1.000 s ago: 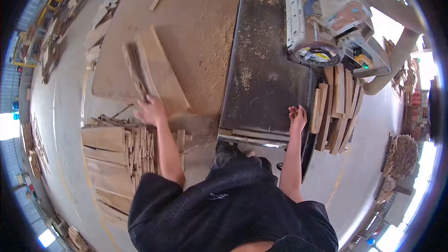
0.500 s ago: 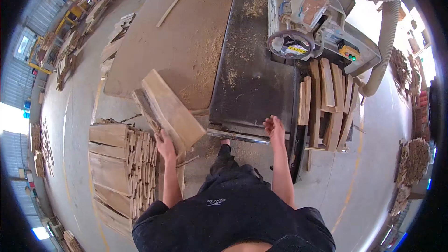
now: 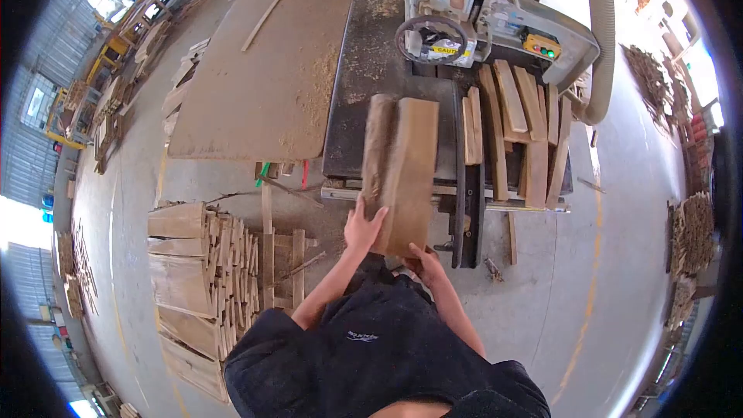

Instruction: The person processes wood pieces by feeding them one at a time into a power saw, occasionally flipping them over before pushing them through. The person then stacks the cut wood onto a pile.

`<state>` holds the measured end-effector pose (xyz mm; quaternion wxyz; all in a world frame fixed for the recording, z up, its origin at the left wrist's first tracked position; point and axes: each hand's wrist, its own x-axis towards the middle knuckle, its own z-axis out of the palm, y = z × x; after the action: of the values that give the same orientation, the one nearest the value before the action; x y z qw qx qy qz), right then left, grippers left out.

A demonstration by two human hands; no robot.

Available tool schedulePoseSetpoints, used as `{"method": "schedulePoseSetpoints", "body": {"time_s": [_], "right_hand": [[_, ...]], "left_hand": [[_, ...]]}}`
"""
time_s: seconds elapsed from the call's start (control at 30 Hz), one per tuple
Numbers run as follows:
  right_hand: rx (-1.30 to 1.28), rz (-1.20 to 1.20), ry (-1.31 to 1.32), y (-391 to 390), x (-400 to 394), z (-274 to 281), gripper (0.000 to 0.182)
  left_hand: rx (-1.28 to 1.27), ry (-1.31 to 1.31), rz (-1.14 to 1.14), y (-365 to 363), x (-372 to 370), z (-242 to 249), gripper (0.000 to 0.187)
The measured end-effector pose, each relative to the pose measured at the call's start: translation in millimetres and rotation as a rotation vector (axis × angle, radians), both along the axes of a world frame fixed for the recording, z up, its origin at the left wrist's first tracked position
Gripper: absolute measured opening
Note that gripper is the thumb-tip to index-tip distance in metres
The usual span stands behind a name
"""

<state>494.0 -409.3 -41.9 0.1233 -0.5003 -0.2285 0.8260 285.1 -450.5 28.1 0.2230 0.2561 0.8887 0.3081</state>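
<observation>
A wooden board (image 3: 416, 166) with a rough bark edge along its left side is held in front of my body, its far end over the dark saw table (image 3: 352, 124). My left hand (image 3: 365, 228) grips the bark-edged side near the close end, thumb across the top. At the near right corner, my right hand (image 3: 425, 265) is closed on the same board; some of its fingers are hidden underneath. Slight blur covers the bark edge.
Ahead stands a machine with a handwheel (image 3: 431, 40) and a green-lit control box (image 3: 542, 45). Several cut wood strips (image 3: 534, 162) lie on the table's right. A stack of boards (image 3: 182, 279) is at left on the floor. A brown panel (image 3: 263, 85) adjoins the table.
The board has swung from the left to in front of my body and now points forward. My right hand, empty before, has come down and taken hold of its near end.
</observation>
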Motion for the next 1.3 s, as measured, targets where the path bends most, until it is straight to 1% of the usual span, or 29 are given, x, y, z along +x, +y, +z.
{"method": "schedulePoseSetpoints", "body": {"time_s": [0.03,0.07,0.1,0.13,0.17,0.2,0.23,0.3,0.33,0.37,0.43,0.47,0.5,0.57,0.6,0.67,0.7,0.77,0.87,0.93,0.97,1.0,1.03,1.07,1.1,1.17,1.2,1.23,1.3], "right_hand": [[-0.039,-0.083,0.028,0.9,9.8,-5.7,0.037],[-0.078,-0.160,0.128,5.0,15.9,-7.4,0.032],[-0.079,-0.175,0.125,8.1,15.7,-4.5,0.032],[-0.143,-0.435,0.116,13.4,12.9,2.3,0.031],[-0.207,-0.694,0.107,16.8,9.6,8.6,0.031],[-0.187,-0.750,0.152,17.5,6.9,12.5,0.033],[-0.189,-0.758,0.150,20.6,6.5,9.4,0.033],[-0.119,-0.659,0.135,27.9,-0.1,1.3,0.038],[-0.090,-0.627,0.132,32.4,-5.2,0.7,0.045],[-0.099,-0.637,0.129,36.2,-9.7,0.1,0.045],[-0.099,-0.578,0.064,53.2,-24.8,16.3,0.054],[-0.045,-0.568,-0.053,59.1,-32.7,29.6,0.054],[-0.043,-0.571,-0.056,70.0,-34.4,25.7,0.054],[0.023,-0.371,-0.162,90.1,-33.9,4.5,0.052],[0.016,-0.369,-0.174,98.7,-36.0,4.1,0.052],[0.103,-0.304,-0.254,122.3,-45.4,13.6,0.051],[0.098,-0.294,-0.267,130.0,-50.4,20.4,0.051],[0.024,-0.380,-0.192,145.0,-64.3,35.4,0.051],[0.029,-0.443,-0.271,169.2,-87.0,41.2,0.050],[0.013,-0.425,-0.293,182.9,-96.6,41.2,0.049],[-0.010,-0.415,-0.321,192.8,-101.4,38.9,0.048],[-0.010,-0.401,-0.325,208.7,-110.3,37.8,0.048],[-0.001,-0.437,-0.287,223.4,-119.0,36.9,0.049],[0.007,-0.468,-0.254,235.4,-126.0,36.5,0.050],[0.005,-0.440,-0.270,243.4,-131.6,35.1,0.050],[0.065,-0.567,-0.334,249.9,-145.1,31.9,0.051],[0.079,-0.574,-0.398,255.1,-152.6,35.6,0.049],[0.083,-0.610,-0.359,260.8,-157.9,37.8,0.049],[0.078,-0.618,-0.412,271.7,-167.2,45.3,0.048]], "left_hand": [[-0.003,-0.002,-0.010,14.4,7.0,-1.3,0.088],[-0.039,0.162,-0.084,28.4,13.6,-3.3,0.088],[-0.070,0.326,-0.158,42.0,20.3,-6.4,0.088],[-0.066,0.324,-0.172,56.6,26.1,-20.9,0.088],[0.059,0.372,-0.167,69.8,29.6,-44.5,0.087],[0.181,0.418,-0.160,78.6,31.2,-57.1,0.086],[0.180,0.416,-0.168,86.1,30.6,-50.7,0.086],[0.124,0.425,-0.177,103.6,23.8,-37.3,0.086],[0.094,0.416,-0.176,111.2,20.1,-36.6,0.086],[0.085,0.415,-0.187,116.0,16.9,-36.3,0.086],[0.194,0.450,-0.146,131.6,8.6,-42.0,0.079],[0.193,0.436,-0.137,139.7,3.7,-45.2,0.081],[0.195,0.432,-0.139,147.8,-0.3,-41.4,0.081],[0.141,0.353,-0.100,161.4,-8.4,-31.9,0.084],[0.144,0.343,-0.081,170.4,-14.0,-34.6,0.085],[0.153,0.325,-0.075,185.1,-24.2,-34.1,0.085],[0.170,0.317,-0.072,193.0,-28.9,-33.3,0.085],[0.161,0.296,-0.068,210.0,-37.1,-35.2,0.086],[0.123,0.269,-0.107,239.1,-58.9,-34.6,0.083],[0.171,0.242,-0.151,251.5,-67.5,-33.8,0.080],[0.167,0.240,-0.142,261.8,-74.2,-34.6,0.080],[0.219,0.262,-0.137,273.6,-80.7,-35.4,0.076],[0.268,0.283,-0.127,285.0,-87.9,-30.4,0.073],[0.268,0.280,-0.118,304.0,-97.8,-25.1,0.073],[0.255,0.268,-0.090,313.1,-101.6,-29.3,0.073],[0.349,0.253,-0.128,326.0,-114.6,-35.7,0.069],[0.297,0.247,-0.209,327.7,-121.4,-38.6,0.078],[0.291,0.247,-0.196,325.1,-132.8,-43.5,0.078],[0.419,0.297,-0.531,306.2,-149.4,-51.6,0.084]]}}
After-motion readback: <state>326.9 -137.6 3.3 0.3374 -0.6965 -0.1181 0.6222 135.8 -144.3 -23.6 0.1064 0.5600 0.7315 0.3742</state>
